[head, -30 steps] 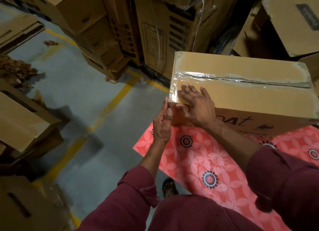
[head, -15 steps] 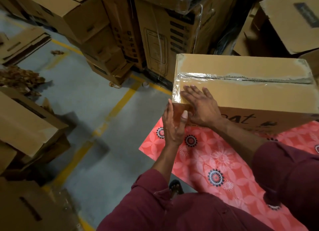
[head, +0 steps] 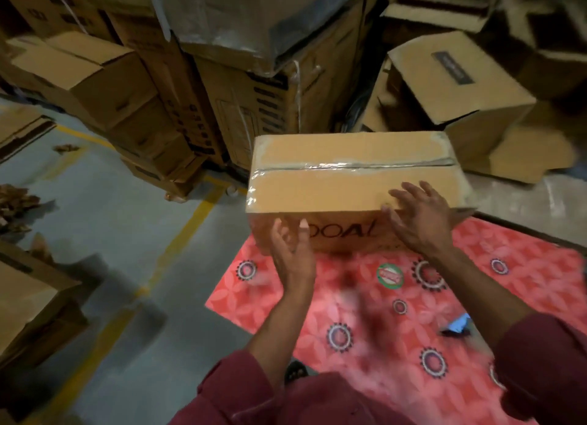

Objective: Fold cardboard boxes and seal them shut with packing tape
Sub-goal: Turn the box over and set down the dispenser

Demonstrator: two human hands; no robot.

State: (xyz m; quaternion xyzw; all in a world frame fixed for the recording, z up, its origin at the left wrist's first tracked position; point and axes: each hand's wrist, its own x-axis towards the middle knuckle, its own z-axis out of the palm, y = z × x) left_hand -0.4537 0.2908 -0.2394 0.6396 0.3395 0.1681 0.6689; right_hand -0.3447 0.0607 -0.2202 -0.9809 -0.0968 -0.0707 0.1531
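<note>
A: Item one?
B: Brown rectangular cardboard box [head: 352, 186], flaps shut, a clear packing tape strip [head: 355, 166] along its top seam. It sits on a red floral-print mat [head: 365, 313].
A: Hands?
B: Left hand [head: 290, 256], fingers spread and relaxed, at the box's near face below the left corner, pinching nothing. Right hand [head: 419, 218], fingers straight, over the near top edge; contact blurred, cannot tell.
A: Why so placed?
B: Likely bracketing the box to turn or lift it, sealing apparently done.
</note>
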